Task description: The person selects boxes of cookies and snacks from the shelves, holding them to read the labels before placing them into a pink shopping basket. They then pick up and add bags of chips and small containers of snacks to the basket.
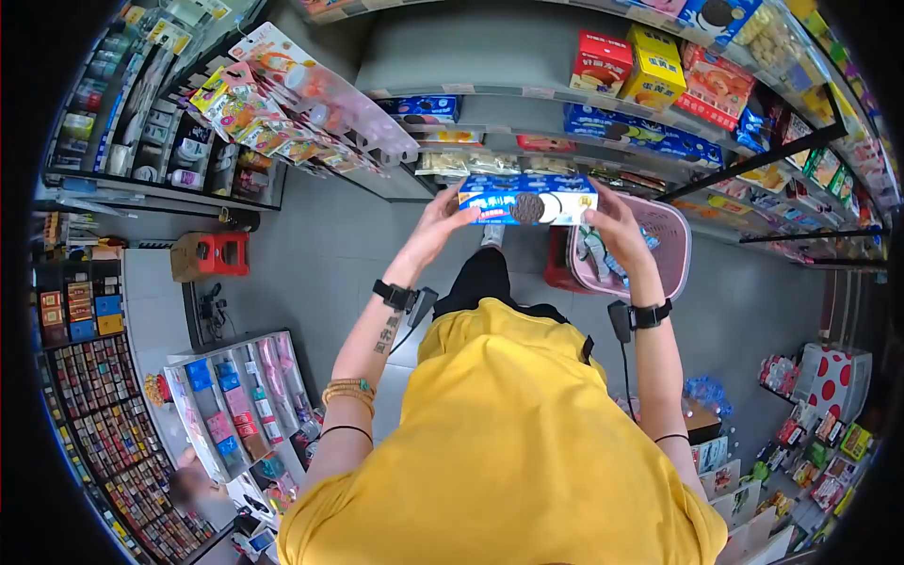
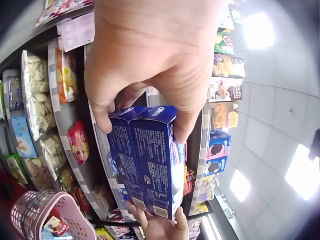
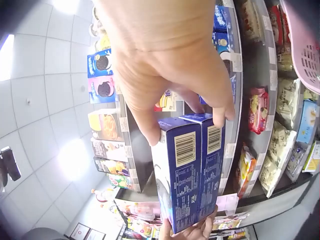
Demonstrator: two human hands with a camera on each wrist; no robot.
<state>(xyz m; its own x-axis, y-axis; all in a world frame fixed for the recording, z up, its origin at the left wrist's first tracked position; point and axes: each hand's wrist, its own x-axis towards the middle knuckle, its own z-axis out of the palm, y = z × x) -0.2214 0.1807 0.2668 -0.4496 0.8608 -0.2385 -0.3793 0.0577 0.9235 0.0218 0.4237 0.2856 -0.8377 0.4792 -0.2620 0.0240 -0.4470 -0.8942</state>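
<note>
Both my hands hold two blue cookie boxes (image 1: 527, 201) pressed side by side, lifted in front of the store shelves (image 1: 490, 92). My left hand (image 1: 441, 218) pinches the left end, thumb on one face and fingers curled over the other, seen close in the left wrist view (image 2: 150, 60). My right hand (image 1: 617, 226) pinches the opposite end the same way, thumb and fingers clamped on the barcode end (image 3: 170, 65). The boxes (image 3: 192, 170) touch each other along their long sides and sit level between my hands, not on any shelf. A pink basket (image 1: 659, 247) hangs just beside my right wrist with a few packets inside. Red and yellow boxes (image 1: 629, 66) stand on the upper shelf above.
</note>
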